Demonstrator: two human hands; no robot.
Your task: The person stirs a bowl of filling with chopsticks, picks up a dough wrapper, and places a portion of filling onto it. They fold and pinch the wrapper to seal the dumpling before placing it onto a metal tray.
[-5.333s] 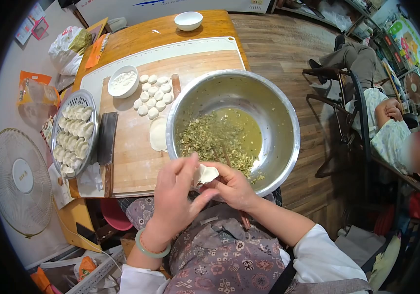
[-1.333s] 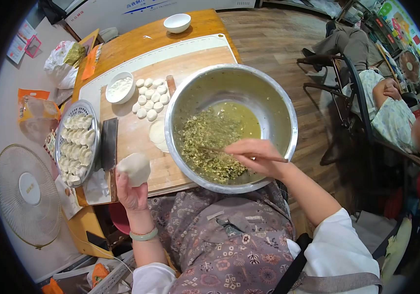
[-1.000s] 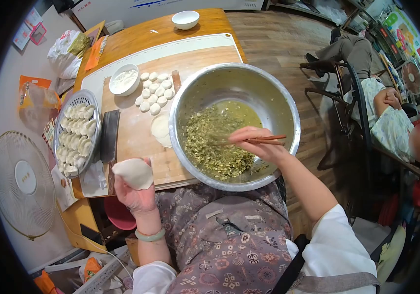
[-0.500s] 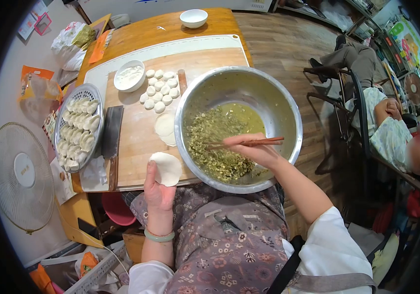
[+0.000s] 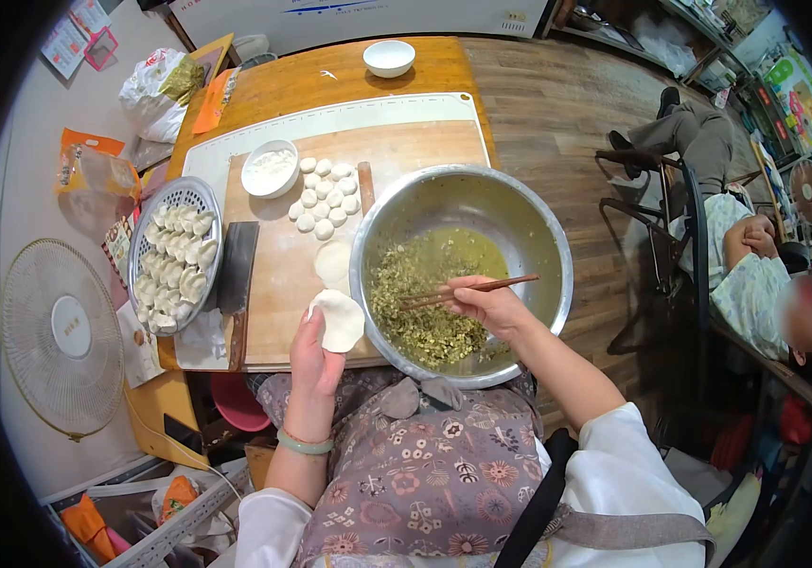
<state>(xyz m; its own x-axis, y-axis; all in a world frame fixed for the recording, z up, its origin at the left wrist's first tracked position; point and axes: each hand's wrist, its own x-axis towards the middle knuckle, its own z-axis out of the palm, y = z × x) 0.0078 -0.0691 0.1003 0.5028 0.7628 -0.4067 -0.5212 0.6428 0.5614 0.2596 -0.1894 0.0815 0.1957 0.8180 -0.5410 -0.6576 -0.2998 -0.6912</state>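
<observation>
A round dumpling wrapper (image 5: 340,322) rests across the fingers of my left hand (image 5: 314,360), its thumb pressed on the near edge. My right hand (image 5: 489,308) grips a pair of brown chopsticks (image 5: 510,282), their tips down in the chopped green filling (image 5: 425,322). That filling lies in the left and near part of a large steel bowl (image 5: 557,241), with yellowish liquid beside it. Another flat wrapper (image 5: 333,262) lies on the wooden board (image 5: 278,256), left of the bowl. Behind it are several small dough pieces (image 5: 324,196).
A white bowl of flour (image 5: 271,168) stands on the board, near a cleaver (image 5: 238,267). Left of them, a steel colander (image 5: 215,204) holds several shaped dumplings (image 5: 171,265). Another white bowl (image 5: 389,59) sits at the table's far end. A seated person (image 5: 756,256) is at right.
The view has shifted slightly, so the table sits lower and further right. My right hand and the chopsticks have moved a little leftward over the filling. My left hand still holds the wrapper.
</observation>
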